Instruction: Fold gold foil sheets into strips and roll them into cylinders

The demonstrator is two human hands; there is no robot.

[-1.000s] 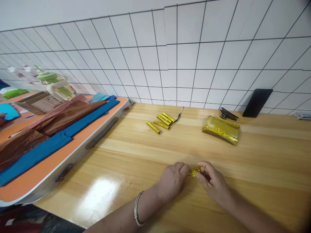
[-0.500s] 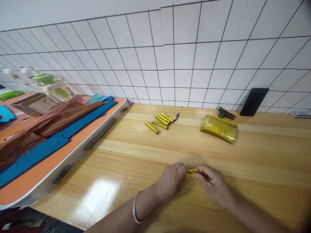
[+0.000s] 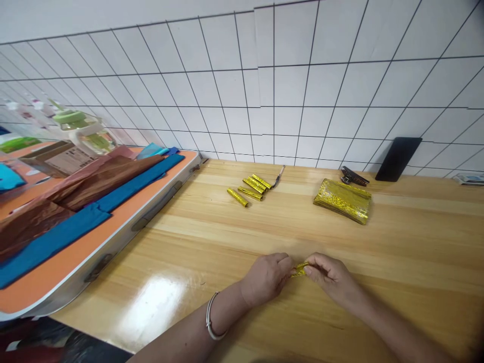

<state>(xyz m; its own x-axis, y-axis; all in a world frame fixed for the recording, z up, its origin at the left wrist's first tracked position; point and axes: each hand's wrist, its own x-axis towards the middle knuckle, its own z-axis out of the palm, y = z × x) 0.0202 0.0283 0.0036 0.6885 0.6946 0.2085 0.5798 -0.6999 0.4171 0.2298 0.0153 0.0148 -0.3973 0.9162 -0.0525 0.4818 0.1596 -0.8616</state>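
Observation:
Between my two hands is a small strip of shiny gold foil paper, partly folded or rolled. My left hand, with a silver bangle on the wrist, pinches its left end; the fingertips are partly hidden behind the knuckles. The right end is gripped between thumb and forefinger of my right hand. Beyond them, several narrow gold foil rolls lie on the wooden table, one a little apart from the others. A flat stack of gold foil sheets lies farther right.
Behind the stack are a dark hair clip and a black phone leaning on the tiled wall. A pen lies by the rolls. At left, an orange-topped table bears blue and brown cloth, a carton and a green-lidded bottle.
Both hands stay in nearly the same place on the foil. The fingers of my right hand have shifted slightly on the strip. The whole view has moved a little.

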